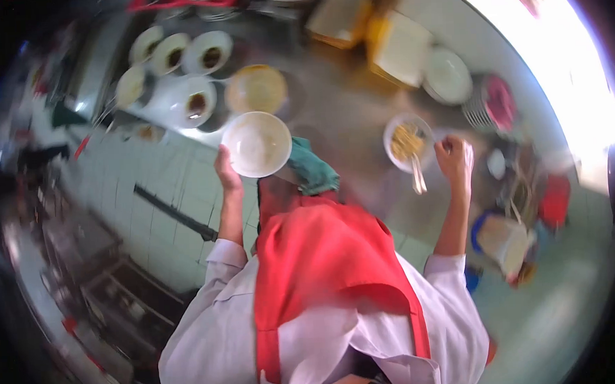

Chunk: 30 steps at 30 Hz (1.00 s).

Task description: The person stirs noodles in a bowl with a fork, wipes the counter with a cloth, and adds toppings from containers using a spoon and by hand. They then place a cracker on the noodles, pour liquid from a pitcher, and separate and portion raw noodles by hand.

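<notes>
A white bowl (257,145) is in my left hand (228,171), gripped at its left side with the thumb by the rim. It hangs by the near edge of the metal counter, beside a green cloth (312,167). My right hand (456,159) is closed, its fingers curled in; whatever they may hold is hidden. Just left of that hand, a small white bowl (392,139) contains yellow chopped food (407,142). A light-coloured spoon (418,177) leans out over its near rim. A yellowish bowl (256,89) rests behind the held bowl.
Several white bowls with dark sauce (207,52) stand at the counter's left. Cartons (401,48), a stack of white plates (447,75) and a pink item on stacked bowls (499,101) line the back right. A blue-rimmed container (502,242) is at the right.
</notes>
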Each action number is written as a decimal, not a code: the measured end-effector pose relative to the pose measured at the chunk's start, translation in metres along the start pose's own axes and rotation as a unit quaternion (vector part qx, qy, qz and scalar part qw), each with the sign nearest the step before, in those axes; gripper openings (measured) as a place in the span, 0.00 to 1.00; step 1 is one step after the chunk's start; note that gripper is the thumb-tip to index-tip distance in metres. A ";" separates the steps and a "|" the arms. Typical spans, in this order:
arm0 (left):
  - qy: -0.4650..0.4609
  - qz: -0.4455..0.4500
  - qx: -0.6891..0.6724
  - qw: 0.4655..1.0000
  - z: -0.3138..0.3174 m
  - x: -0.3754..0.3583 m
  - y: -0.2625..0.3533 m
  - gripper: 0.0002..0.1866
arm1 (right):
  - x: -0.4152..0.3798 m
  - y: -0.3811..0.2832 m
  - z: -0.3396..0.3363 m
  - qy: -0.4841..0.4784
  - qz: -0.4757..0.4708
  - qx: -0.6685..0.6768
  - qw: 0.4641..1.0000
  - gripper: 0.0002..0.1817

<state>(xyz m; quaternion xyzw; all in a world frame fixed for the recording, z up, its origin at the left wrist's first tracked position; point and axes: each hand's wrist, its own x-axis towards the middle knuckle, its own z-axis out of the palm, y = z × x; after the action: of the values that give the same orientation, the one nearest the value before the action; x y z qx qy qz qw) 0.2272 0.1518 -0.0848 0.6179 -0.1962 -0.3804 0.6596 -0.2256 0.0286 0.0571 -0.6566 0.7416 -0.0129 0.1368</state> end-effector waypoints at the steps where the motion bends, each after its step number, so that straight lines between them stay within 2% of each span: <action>1: 0.023 0.012 -0.022 0.999 -0.009 0.006 0.016 0.30 | 0.004 -0.016 0.022 -0.022 -0.008 0.113 0.993 0.13; 2: 0.040 0.020 -0.047 0.998 -0.018 0.015 0.029 0.31 | 0.012 -0.031 0.045 -0.048 -0.010 0.219 0.974 0.12; 4: 0.120 0.026 -0.084 0.989 -0.043 0.041 0.059 0.32 | 0.022 -0.091 0.076 -0.081 -0.070 0.250 0.962 0.10; 6: 0.186 0.062 -0.072 0.978 -0.078 0.086 0.081 0.33 | 0.043 -0.148 0.130 -0.151 -0.112 0.413 0.891 0.12; 8: 0.217 0.071 -0.054 0.972 -0.126 0.143 0.083 0.32 | 0.050 -0.238 0.132 -0.255 -0.070 0.489 0.831 0.09; 10: 0.224 0.064 -0.055 0.971 -0.152 0.198 0.079 0.32 | 0.077 -0.322 0.160 -0.248 -0.194 0.513 0.798 0.08; 12: 0.237 0.044 -0.050 0.969 -0.173 0.226 0.067 0.31 | 0.091 -0.424 0.154 -0.324 -0.073 0.603 0.725 0.05; 14: 0.220 0.010 -0.025 0.975 -0.184 0.243 0.059 0.30 | 0.125 -0.507 0.183 -0.369 -0.048 0.683 0.629 0.05; 16: 0.193 -0.009 0.030 0.981 -0.194 0.255 0.042 0.31 | 0.159 -0.579 0.210 -0.372 -0.051 0.728 0.574 0.07; 18: 0.192 0.037 0.065 0.979 -0.193 0.266 0.027 0.32 | 0.194 -0.638 0.232 -0.355 0.013 0.751 0.556 0.07; 19: 0.179 0.042 0.007 0.983 -0.196 0.272 0.015 0.31 | 0.207 -0.661 0.240 -0.350 0.017 0.757 0.551 0.07; 20: 0.166 0.043 -0.050 0.984 -0.197 0.276 0.006 0.31 | 0.218 -0.678 0.247 -0.339 0.012 0.753 0.563 0.06; 22: 0.172 0.028 -0.038 0.984 -0.190 0.277 0.009 0.30 | 0.237 -0.701 0.255 -0.322 0.014 0.752 0.575 0.06; 24: 0.177 0.007 -0.024 0.984 -0.184 0.275 0.006 0.29 | 0.248 -0.708 0.258 -0.307 0.080 0.784 0.534 0.06; 26: 0.255 0.039 0.175 0.950 -0.190 0.281 0.001 0.28 | 0.231 -0.690 0.242 -0.281 -0.093 0.595 0.748 0.06; 28: 0.186 0.067 0.287 0.937 -0.206 0.283 -0.007 0.26 | 0.165 -0.633 0.243 -0.055 -0.218 0.582 0.781 0.08; 29: 0.185 0.040 0.296 0.936 -0.207 0.283 -0.009 0.24 | 0.120 -0.581 0.212 0.001 -0.252 0.489 0.835 0.08; 30: 0.178 0.141 0.438 0.870 -0.233 0.295 -0.041 0.25 | 0.073 -0.543 0.184 0.038 -0.282 0.382 0.879 0.09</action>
<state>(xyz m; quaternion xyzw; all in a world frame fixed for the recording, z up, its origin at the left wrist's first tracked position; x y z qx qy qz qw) 0.5731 0.0897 -0.2239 0.8664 -0.3074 -0.0420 0.3913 0.3345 -0.0882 -0.0252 -0.7342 0.4669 -0.3579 0.3390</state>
